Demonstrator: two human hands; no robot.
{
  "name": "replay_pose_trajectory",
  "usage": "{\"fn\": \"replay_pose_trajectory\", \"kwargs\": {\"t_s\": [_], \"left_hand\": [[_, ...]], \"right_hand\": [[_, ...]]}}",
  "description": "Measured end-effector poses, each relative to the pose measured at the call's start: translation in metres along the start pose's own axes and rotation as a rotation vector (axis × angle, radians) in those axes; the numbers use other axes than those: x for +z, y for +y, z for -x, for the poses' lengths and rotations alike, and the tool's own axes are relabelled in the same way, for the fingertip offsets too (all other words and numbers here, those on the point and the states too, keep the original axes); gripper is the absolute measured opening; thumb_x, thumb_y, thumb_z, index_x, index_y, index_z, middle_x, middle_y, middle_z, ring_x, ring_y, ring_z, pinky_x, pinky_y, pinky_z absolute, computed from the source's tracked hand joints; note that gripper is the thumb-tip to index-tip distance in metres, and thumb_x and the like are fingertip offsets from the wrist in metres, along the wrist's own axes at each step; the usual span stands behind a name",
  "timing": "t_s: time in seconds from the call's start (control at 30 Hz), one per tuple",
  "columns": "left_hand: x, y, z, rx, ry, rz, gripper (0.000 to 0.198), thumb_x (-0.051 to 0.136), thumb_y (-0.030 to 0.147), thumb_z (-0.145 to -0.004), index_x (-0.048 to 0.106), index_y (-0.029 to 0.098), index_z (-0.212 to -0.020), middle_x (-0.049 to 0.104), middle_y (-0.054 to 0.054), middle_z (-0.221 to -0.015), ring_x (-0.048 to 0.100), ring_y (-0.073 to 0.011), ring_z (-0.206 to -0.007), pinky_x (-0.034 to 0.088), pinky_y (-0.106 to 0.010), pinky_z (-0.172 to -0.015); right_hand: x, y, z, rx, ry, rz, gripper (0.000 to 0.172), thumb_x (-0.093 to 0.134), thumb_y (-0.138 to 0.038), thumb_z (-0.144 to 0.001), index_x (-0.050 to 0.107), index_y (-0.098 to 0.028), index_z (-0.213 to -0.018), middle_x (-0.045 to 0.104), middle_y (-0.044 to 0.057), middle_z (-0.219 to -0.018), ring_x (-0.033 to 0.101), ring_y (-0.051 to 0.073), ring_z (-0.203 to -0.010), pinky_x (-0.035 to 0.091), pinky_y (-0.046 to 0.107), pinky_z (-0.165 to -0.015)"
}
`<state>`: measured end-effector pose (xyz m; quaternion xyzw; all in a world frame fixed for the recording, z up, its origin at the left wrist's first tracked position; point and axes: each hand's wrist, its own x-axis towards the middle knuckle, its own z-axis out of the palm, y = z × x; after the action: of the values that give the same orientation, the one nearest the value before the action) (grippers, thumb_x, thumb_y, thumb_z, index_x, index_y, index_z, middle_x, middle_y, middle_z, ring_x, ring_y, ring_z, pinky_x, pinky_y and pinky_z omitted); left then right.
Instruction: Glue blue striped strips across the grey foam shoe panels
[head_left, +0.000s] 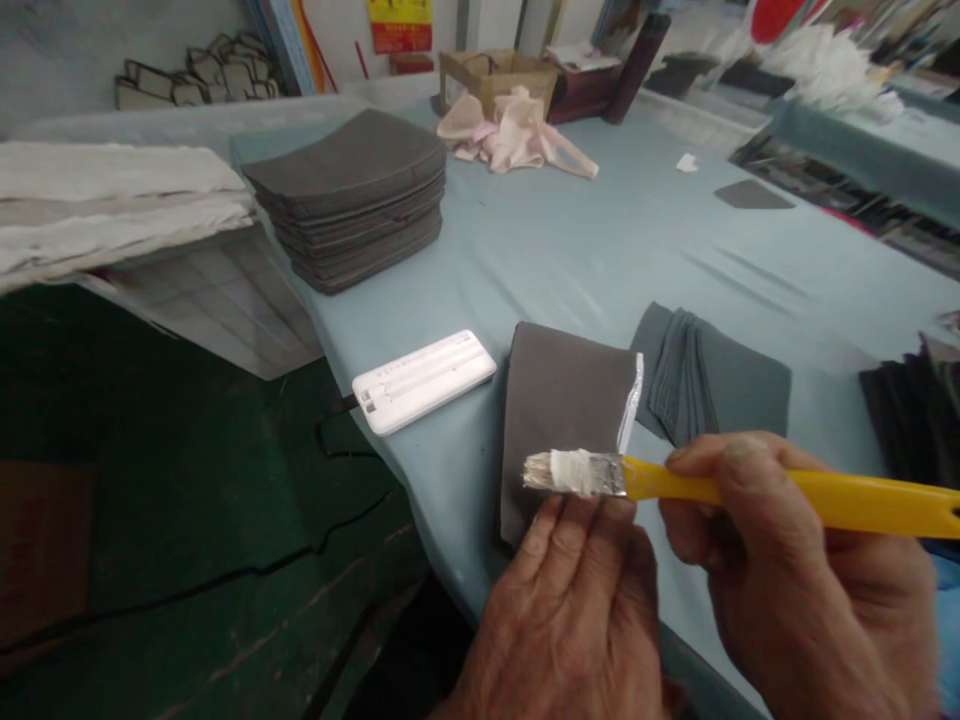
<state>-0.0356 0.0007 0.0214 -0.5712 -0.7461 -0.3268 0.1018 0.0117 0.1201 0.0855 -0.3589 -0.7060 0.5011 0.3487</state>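
Observation:
My right hand is closed around the yellow handle of a glue brush, whose white-coated bristles point left over a dark grey cut sheet. That sheet lies at the near table edge, with a wet white glue strip along its right edge. My left hand rests flat on the sheet's near end, fingers stretched out just below the bristles. A fanned pile of grey pieces lies just right of the sheet.
A white power bank with a black cable lies left of the sheet. A tall stack of dark grey pieces stands at the far left of the blue-grey table. Pink cloth, a cardboard box and black pieces are around.

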Motion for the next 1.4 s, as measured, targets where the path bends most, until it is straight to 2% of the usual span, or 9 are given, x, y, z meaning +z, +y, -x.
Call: {"fn": "replay_pose_trajectory", "kwargs": {"t_s": [0.1,0.33,0.57,0.67,0.87,0.97,1.1,1.23,1.4], "left_hand": [[0.0,0.0,-0.001,-0.014,-0.045,0.083,0.05,0.05,0.046,-0.107,0.063,0.01,-0.14,0.077,-0.006,-0.138,0.072,-0.0229,-0.129,0.057,-0.033,-0.114],[0.0,0.0,-0.001,-0.035,-0.023,0.185,0.054,0.06,0.042,-0.102,0.055,0.012,-0.147,0.077,-0.009,-0.135,0.07,-0.0256,-0.13,0.053,-0.038,-0.12],[0.006,0.002,0.006,-0.064,-0.063,0.226,0.06,0.058,0.044,-0.103,0.049,0.011,-0.152,0.077,-0.012,-0.133,0.075,-0.0271,-0.116,0.061,-0.041,-0.105],[0.009,0.001,0.007,-0.058,-0.101,0.246,0.061,0.057,0.045,-0.104,0.049,0.009,-0.152,0.076,-0.013,-0.135,0.075,-0.0285,-0.114,0.061,-0.044,-0.105],[0.009,0.0,0.003,-0.068,-0.028,0.22,0.056,0.052,0.047,-0.108,0.055,0.011,-0.151,0.076,-0.007,-0.138,0.07,-0.0247,-0.129,0.052,-0.038,-0.117],[0.009,-0.002,0.004,-0.04,-0.024,0.17,0.062,0.053,0.051,-0.108,0.053,0.01,-0.154,0.075,-0.007,-0.141,0.068,-0.0239,-0.132,0.051,-0.036,-0.119],[0.013,-0.006,0.01,0.015,-0.025,0.097,0.068,0.057,0.058,-0.104,0.056,0.01,-0.152,0.07,-0.009,-0.149,0.063,-0.0271,-0.139,0.054,-0.039,-0.116],[0.022,-0.006,0.019,0.025,0.018,0.052,0.055,0.061,0.053,-0.104,0.064,0.017,-0.145,0.068,-0.005,-0.152,0.056,-0.0238,-0.147,0.054,-0.034,-0.116],[0.036,-0.001,0.027,-0.024,0.126,0.001,0.036,0.061,0.034,-0.107,0.069,0.023,-0.141,0.07,0.001,-0.149,0.053,-0.02,-0.152,0.043,-0.033,-0.129]], "right_hand": [[0.0,0.0,0.005,0.004,-0.036,0.026,0.039,0.074,-0.054,-0.095,0.071,-0.023,-0.071,0.053,-0.002,-0.051,0.05,0.011,-0.043,0.04,0.022,-0.04],[-0.001,0.004,0.006,-0.01,-0.174,0.089,0.045,0.067,-0.06,-0.102,0.07,-0.023,-0.075,0.054,-0.003,-0.052,0.051,0.01,-0.044,0.04,0.019,-0.041],[0.002,0.005,0.005,-0.023,-0.213,0.092,0.042,0.066,-0.055,-0.103,0.07,-0.025,-0.074,0.052,-0.003,-0.049,0.049,0.01,-0.042,0.041,0.02,-0.04],[0.003,0.007,0.005,-0.075,-0.214,0.119,0.038,0.067,-0.052,-0.103,0.071,-0.026,-0.076,0.053,-0.004,-0.05,0.049,0.01,-0.042,0.042,0.02,-0.041],[0.005,0.01,0.004,-0.106,-0.193,0.136,0.038,0.066,-0.053,-0.104,0.071,-0.025,-0.079,0.057,-0.003,-0.056,0.054,0.01,-0.047,0.048,0.019,-0.046],[0.009,0.009,0.003,-0.118,-0.185,0.17,0.039,0.066,-0.055,-0.103,0.071,-0.024,-0.079,0.054,-0.004,-0.055,0.052,0.01,-0.047,0.047,0.02,-0.046],[0.017,0.006,-0.001,-0.078,-0.119,0.18,0.042,0.068,-0.059,-0.101,0.069,-0.024,-0.079,0.05,-0.004,-0.054,0.046,0.01,-0.046,0.041,0.021,-0.043],[0.028,0.001,-0.005,-0.027,-0.058,0.166,0.041,0.068,-0.059,-0.101,0.069,-0.024,-0.08,0.051,-0.005,-0.056,0.047,0.011,-0.048,0.04,0.023,-0.044],[0.036,-0.002,-0.012,-0.015,-0.046,0.167,0.042,0.067,-0.06,-0.101,0.067,-0.023,-0.079,0.052,-0.005,-0.058,0.049,0.011,-0.051,0.042,0.024,-0.048]]}}
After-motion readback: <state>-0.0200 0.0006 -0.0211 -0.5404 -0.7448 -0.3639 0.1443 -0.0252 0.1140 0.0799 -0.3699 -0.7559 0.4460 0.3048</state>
